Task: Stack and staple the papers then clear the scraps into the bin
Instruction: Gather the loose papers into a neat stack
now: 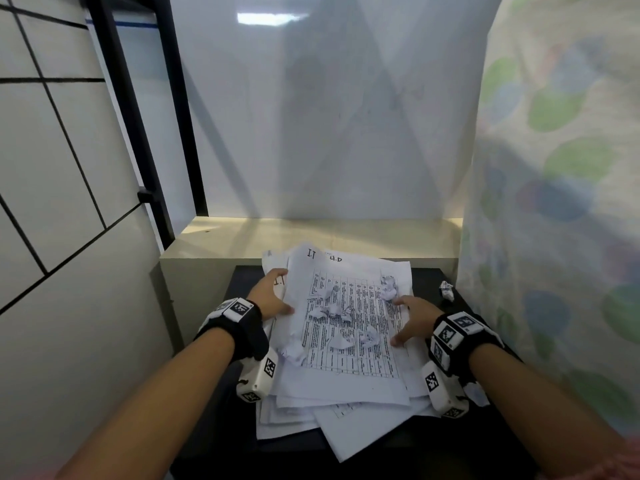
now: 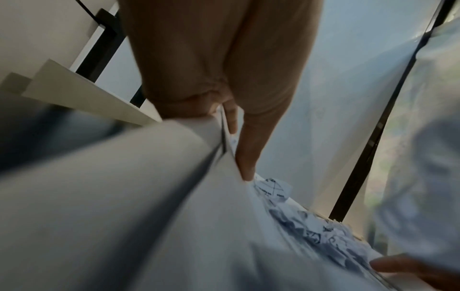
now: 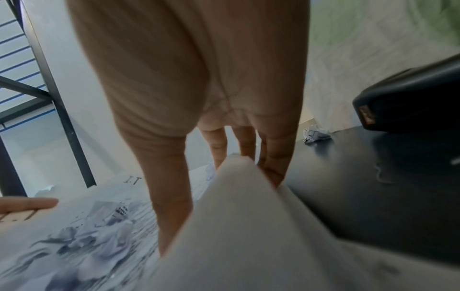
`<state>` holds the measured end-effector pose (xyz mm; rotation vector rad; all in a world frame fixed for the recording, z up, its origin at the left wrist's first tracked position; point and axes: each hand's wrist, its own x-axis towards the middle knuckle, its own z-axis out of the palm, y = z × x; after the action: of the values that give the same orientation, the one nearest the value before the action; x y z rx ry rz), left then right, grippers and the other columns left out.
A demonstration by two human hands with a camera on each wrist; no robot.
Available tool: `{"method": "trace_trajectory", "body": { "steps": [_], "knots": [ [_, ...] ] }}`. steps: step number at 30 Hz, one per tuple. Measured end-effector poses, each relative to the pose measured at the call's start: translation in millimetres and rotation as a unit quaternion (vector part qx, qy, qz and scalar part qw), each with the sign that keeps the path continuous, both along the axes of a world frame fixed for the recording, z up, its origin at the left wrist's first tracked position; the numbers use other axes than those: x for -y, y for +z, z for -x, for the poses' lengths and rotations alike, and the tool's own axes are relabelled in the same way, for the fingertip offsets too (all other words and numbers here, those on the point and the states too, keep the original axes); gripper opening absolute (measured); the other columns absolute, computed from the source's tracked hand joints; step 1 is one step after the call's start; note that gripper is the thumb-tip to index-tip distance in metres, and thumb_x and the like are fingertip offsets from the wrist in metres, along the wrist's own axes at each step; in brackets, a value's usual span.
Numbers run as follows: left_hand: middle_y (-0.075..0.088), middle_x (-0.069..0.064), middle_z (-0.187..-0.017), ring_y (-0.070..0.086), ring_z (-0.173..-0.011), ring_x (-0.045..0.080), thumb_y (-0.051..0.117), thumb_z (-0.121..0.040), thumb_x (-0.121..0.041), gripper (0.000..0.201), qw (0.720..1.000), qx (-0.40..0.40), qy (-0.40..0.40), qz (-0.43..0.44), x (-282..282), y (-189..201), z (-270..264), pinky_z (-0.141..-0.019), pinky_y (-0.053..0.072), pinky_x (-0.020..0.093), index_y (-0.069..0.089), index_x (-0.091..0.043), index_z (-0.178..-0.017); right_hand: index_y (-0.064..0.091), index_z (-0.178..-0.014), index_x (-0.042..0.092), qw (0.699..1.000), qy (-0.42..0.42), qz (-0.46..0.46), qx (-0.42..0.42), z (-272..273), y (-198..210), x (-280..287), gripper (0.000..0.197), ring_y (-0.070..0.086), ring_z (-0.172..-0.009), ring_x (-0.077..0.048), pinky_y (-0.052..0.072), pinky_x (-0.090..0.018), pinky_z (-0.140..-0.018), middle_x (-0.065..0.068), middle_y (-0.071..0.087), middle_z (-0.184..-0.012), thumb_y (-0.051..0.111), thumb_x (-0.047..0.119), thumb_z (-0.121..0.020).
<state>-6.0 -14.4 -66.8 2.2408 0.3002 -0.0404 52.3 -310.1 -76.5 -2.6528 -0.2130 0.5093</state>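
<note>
Both hands, left hand (image 1: 268, 296) and right hand (image 1: 414, 318), pinch the top printed sheet (image 1: 349, 327) by its edges, roughly eight crumpled scraps (image 1: 332, 310) riding on it.

Seen from the left wrist, the left hand (image 2: 219, 82) grips the edge of the papers (image 2: 154, 206), with the thumb (image 2: 248, 149) lying on top and the other fingers tucked beneath the sheets. Crumpled scraps (image 2: 321, 230) lie scattered across the top sheet beyond the thumb. At the lower right edge, fingertips of the right hand (image 2: 410, 269) rest on the paper, blurred.
</note>
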Motion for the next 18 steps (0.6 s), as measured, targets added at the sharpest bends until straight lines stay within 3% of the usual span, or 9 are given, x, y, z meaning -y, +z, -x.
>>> {"method": "trace_trajectory", "body": {
  "steps": [4,8,13,16,18],
  "knots": [
    [0.042,0.01,-0.145,0.042,-0.132,0.028,0.07,-0.071,0.008,0.081,0.998,0.062,-0.012,0.019,6.4,8.0,3.1,-0.104,0.037,0.032,0.036,-0.018,-0.14,0.038,-0.141,0.016,1.0,0.013,0.003,0.006,3.1,1.6,3.6,0.09,0.04,-0.136,-0.023,0.033,-0.032,-0.111,-0.005,0.04,-0.148,0.084,0.029,-0.065],
    [0.044,0.007,-0.143,0.045,-0.122,0.017,0.066,-0.073,0.012,0.076,0.991,0.133,-0.008,0.026,12.7,23.1,9.1,-0.095,0.032,0.02,0.038,-0.019,-0.137,0.039,-0.138,0.017,0.998,0.002,0.019,0.053,9.5,5.7,8.3,0.088,0.046,-0.129,-0.027,0.04,-0.033,-0.105,-0.011,0.045,-0.142,0.081,0.043,-0.065],
    [0.041,0.004,-0.146,0.039,-0.135,0.021,0.063,-0.076,0.015,0.073,0.978,0.21,-0.011,0.01,15.7,44.4,17.8,-0.099,0.029,0.02,0.039,-0.018,-0.136,0.045,-0.133,0.011,0.998,-0.001,0.028,0.056,12.7,15.6,14.8,0.069,0.05,-0.126,-0.024,0.041,-0.031,-0.102,-0.009,0.05,-0.139,0.071,0.042,-0.077],
    [0.05,0.002,-0.136,0.05,-0.109,0.015,0.061,-0.074,0.015,0.072,0.969,0.249,0.008,0.006,16.0,55.8,21.8,-0.088,0.035,0.02,0.043,-0.023,-0.133,0.048,-0.129,0.007,0.997,-0.007,0.007,0.079,12.9,24.9,13.7,0.059,0.051,-0.124,-0.027,0.042,-0.033,-0.102,-0.011,0.049,-0.141,0.067,0.038,-0.083],
    [0.052,0.002,-0.131,0.048,-0.103,0.012,0.06,-0.073,0.016,0.072,0.962,0.272,0.018,0.018,15.8,63.8,23.3,-0.083,0.036,0.02,0.044,-0.023,-0.131,0.042,-0.134,0.006,0.995,-0.019,-0.029,0.088,11.4,33.4,11.7,0.062,0.05,-0.126,-0.029,0.042,-0.036,-0.104,-0.012,0.046,-0.144,0.064,0.037,-0.085]
  ]
}}
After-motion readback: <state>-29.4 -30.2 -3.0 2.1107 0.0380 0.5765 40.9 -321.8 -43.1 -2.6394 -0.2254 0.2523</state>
